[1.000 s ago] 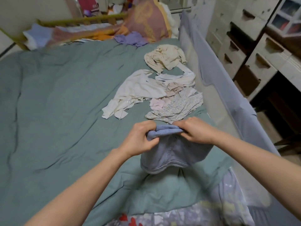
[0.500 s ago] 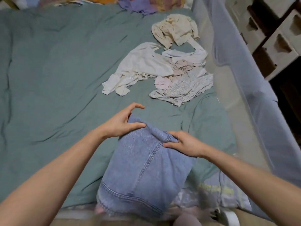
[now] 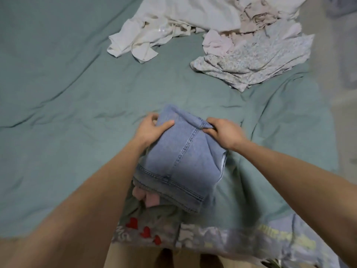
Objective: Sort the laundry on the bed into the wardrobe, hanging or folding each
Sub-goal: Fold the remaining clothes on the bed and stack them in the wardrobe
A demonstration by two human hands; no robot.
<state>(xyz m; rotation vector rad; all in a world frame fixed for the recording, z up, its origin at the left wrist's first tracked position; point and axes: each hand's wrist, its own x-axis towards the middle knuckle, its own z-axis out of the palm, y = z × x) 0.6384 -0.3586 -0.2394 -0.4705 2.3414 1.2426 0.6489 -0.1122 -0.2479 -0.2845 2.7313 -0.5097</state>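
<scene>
From the head view we see both forearms reaching forward over the green bedcover (image 3: 67, 93). Our left hand (image 3: 149, 130) grips the folded denim garment (image 3: 183, 157) at its far left corner, thumb on top; our right hand (image 3: 225, 133) pinches its far right edge. The pale laundry pile (image 3: 241, 45) is cut off at the top edge.

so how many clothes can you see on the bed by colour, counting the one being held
blue denim: 1, both hands grip it
cream: 1
pale pink: 1
floral: 1
beige, crumpled: 1
total: 5, though the pile may hide more
</scene>
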